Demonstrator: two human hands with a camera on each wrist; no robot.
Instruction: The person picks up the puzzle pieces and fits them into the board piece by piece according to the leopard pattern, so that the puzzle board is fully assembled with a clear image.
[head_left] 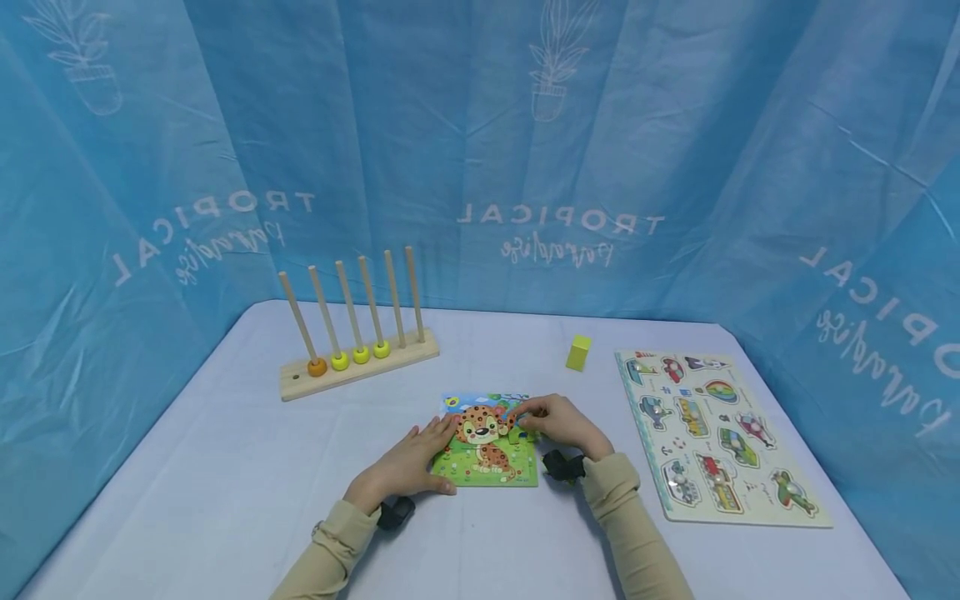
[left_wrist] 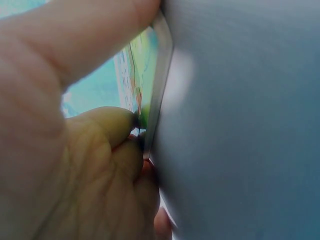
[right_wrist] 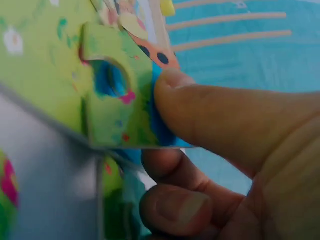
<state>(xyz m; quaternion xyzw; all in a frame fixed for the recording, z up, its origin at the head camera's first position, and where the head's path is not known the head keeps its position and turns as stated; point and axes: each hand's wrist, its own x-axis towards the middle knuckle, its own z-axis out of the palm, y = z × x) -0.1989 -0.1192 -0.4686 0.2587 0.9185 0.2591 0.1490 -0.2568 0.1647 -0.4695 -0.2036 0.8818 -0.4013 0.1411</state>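
Head: left hand (head_left: pixel 408 458) flat, fingers extended, on the leopard puzzle (head_left: pixel 463 473); peg rack (head_left: pixel 372 367), yellow block (head_left: pixel 578 353) and picture board (head_left: pixel 757 505) well apart, unobstructive.
Left wrist: thumb at puzzle's edge.
Right wrist: right hand (right_wrist: pixel 260 130) pinches notched piece (right_wrist: pixel 107 125); apparently fitting, which calls for alignment.

beige left sleeve (head_left: pixel 324 552) | beige right sleeve (head_left: pixel 636 527) | small black wrist cameras (head_left: pixel 396 512)

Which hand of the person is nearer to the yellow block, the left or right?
Right. The right hand, pinching a puzzle piece, is below the yellow block in the head view; the left hand is farther away, on the leopard puzzle's left side.
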